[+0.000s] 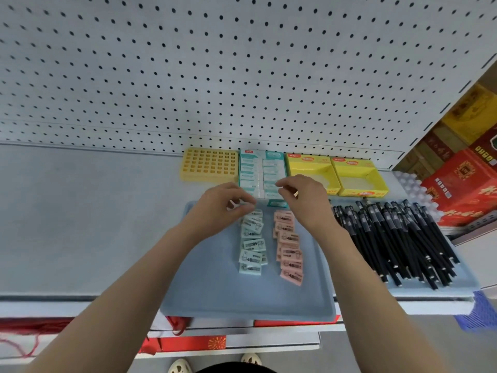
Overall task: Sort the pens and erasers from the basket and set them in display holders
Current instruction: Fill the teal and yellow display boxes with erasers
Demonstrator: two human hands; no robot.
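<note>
Erasers (251,254) on tray (242,297), pens (390,238) rt; left hand (226,205), right hand (304,196) pinching, what unclr, over teal box (252,168).

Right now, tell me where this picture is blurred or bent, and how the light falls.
Head view: wide-angle distortion bows the pegboard; the left hand and right hand are motion-blurred, so any grip is unreadable; the pink erasers and black pens are fairly sharp; light is soft and even, without glare.

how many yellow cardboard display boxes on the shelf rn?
2. Side by side at the shelf's back, right of the teal eraser box: first yellow box partly behind the right hand, second yellow box to its right, beyond the pens. None seems hidden.
</note>
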